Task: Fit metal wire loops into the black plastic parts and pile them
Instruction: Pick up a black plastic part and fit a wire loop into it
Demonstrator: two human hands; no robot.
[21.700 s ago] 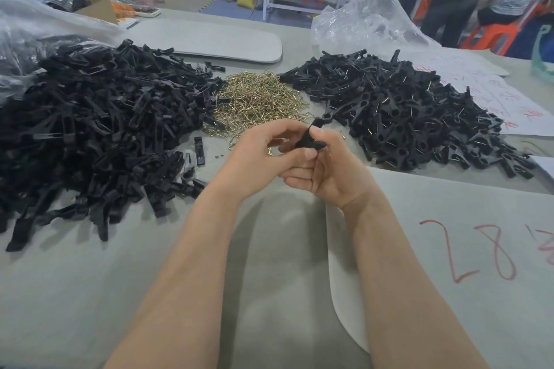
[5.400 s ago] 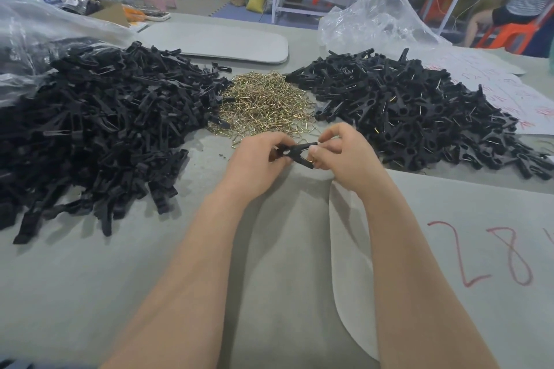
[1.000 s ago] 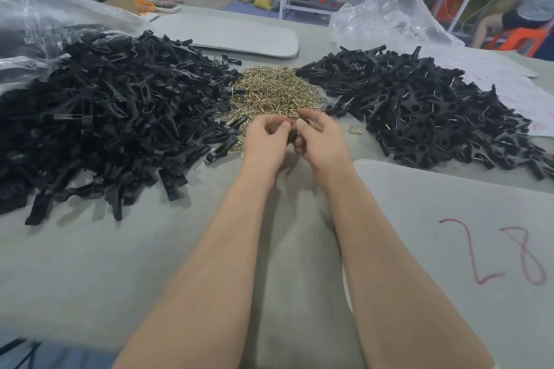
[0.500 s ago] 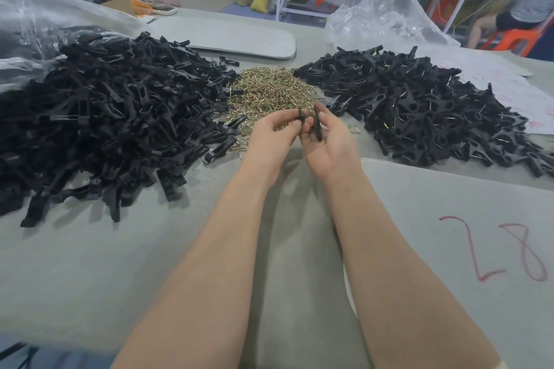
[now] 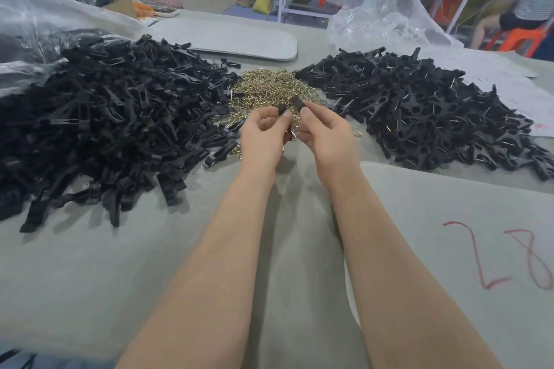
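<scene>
My left hand [image 5: 265, 132] and my right hand [image 5: 325, 135] are raised side by side over the table's middle. Each grips a black plastic part: the left one's end [image 5: 281, 108] sticks up above the thumb, the right one's end [image 5: 297, 102] above the fingertips. A bit of brass wire [image 5: 293, 135] shows low between the palms. Just behind the hands lies the heap of brass wire loops [image 5: 269, 90]. A big pile of bare black parts [image 5: 99, 117] fills the left. On the right lies a pile of black parts with wire loops fitted [image 5: 428, 111].
A grey felt sheet [image 5: 449, 219] with red numerals covers the near right. One loose wire loop [image 5: 358, 131] lies right of my hands. Clear plastic bags [image 5: 386, 21] sit at the back right and far left. A person sits on an orange stool [image 5: 515, 39] behind.
My hands have lifted slightly and drawn a little apart. The two black part ends now stand separated above my fingers, where half a second ago they were close together.
</scene>
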